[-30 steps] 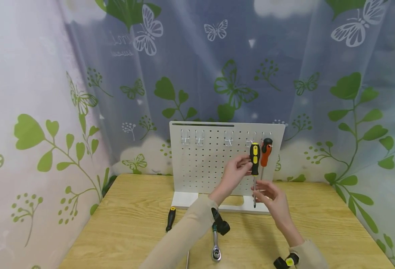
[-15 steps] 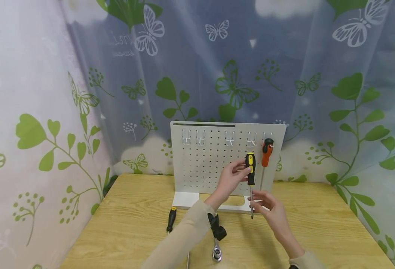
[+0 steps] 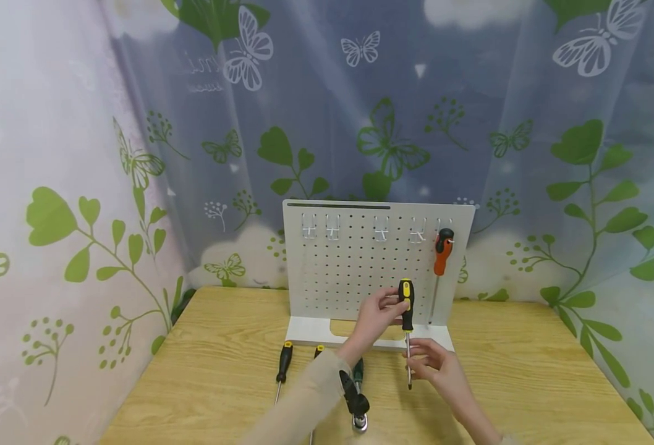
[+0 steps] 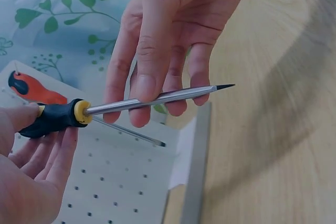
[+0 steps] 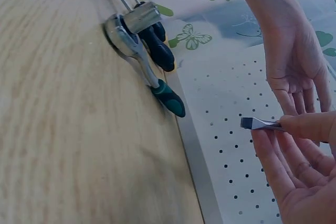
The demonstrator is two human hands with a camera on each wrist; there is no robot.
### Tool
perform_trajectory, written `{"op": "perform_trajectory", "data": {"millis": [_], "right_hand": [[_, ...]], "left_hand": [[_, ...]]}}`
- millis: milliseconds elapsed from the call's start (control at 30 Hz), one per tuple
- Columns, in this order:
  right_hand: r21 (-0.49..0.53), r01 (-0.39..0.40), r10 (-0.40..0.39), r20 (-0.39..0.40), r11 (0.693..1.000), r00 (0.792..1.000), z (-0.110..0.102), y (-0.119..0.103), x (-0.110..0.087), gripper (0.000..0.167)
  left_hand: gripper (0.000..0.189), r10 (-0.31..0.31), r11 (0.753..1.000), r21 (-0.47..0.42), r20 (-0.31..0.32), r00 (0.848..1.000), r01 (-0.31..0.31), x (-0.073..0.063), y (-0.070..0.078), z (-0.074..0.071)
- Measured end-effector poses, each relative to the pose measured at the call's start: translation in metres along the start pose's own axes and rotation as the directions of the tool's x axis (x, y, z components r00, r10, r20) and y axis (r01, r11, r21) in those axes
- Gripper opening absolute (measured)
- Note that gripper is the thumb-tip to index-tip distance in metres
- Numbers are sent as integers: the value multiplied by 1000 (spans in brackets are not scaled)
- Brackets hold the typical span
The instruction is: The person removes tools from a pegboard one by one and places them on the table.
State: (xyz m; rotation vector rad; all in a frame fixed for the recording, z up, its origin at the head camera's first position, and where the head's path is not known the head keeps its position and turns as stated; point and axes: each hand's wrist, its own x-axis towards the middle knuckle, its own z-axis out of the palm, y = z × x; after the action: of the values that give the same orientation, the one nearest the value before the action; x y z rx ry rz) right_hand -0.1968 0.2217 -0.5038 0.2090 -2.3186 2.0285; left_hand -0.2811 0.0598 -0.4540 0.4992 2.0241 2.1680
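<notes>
A black-and-yellow screwdriver [image 3: 407,306] is held upright, blade down, in front of the pegboard. My left hand [image 3: 374,318] grips its handle between thumb and fingers. Lower down, my right hand [image 3: 438,368] pinches the steel shaft [image 4: 178,96], thumb on one side and fingers on the other, as the left wrist view shows. The flat blade tip [image 5: 254,123] sticks out past the right fingers in the right wrist view. Behind the hands, an orange-and-black screwdriver [image 3: 442,253] hangs from a hook at the right of the white pegboard [image 3: 338,281].
Several clear hooks [image 3: 381,230] line the pegboard's upper part. On the wooden table [image 3: 221,327] lie a screwdriver [image 3: 285,361], another screwdriver [image 3: 319,350] partly under the left sleeve, and a green-handled ratchet wrench [image 5: 126,40]. A patterned curtain [image 3: 316,93] hangs behind.
Both hands have lowered the black-and-yellow screwdriver and shifted it slightly left, away from the hooks. The hanging orange screwdriver's shaft and a second screwdriver handle on the table have come into sight.
</notes>
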Motion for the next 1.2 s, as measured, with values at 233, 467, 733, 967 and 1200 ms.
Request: {"op": "perform_trajectory", "data": {"millis": [233, 467, 733, 967, 1200], "right_hand": [[32, -66, 63, 97, 997, 993, 2, 12, -9, 48], [27, -78, 73, 149, 997, 986, 3, 25, -16, 45], [-7, -113, 112, 196, 994, 974, 3, 34, -26, 43], [-64, -172, 183, 242, 983, 953, 3, 43, -35, 39], [-53, -196, 203, 273, 979, 940, 4, 46, -42, 37]], "left_hand": [[39, -45, 998, 45, -21, 999, 46, -9, -22, 0], [38, -104, 990, 91, -33, 994, 107, -21, -40, -1], [35, -146, 980, 131, -38, 989, 150, -32, -55, -2], [28, -196, 933, 293, -77, 978, 210, -40, -63, -3], [22, -218, 899, 371, -83, 972, 233, -47, -69, -3]]}}
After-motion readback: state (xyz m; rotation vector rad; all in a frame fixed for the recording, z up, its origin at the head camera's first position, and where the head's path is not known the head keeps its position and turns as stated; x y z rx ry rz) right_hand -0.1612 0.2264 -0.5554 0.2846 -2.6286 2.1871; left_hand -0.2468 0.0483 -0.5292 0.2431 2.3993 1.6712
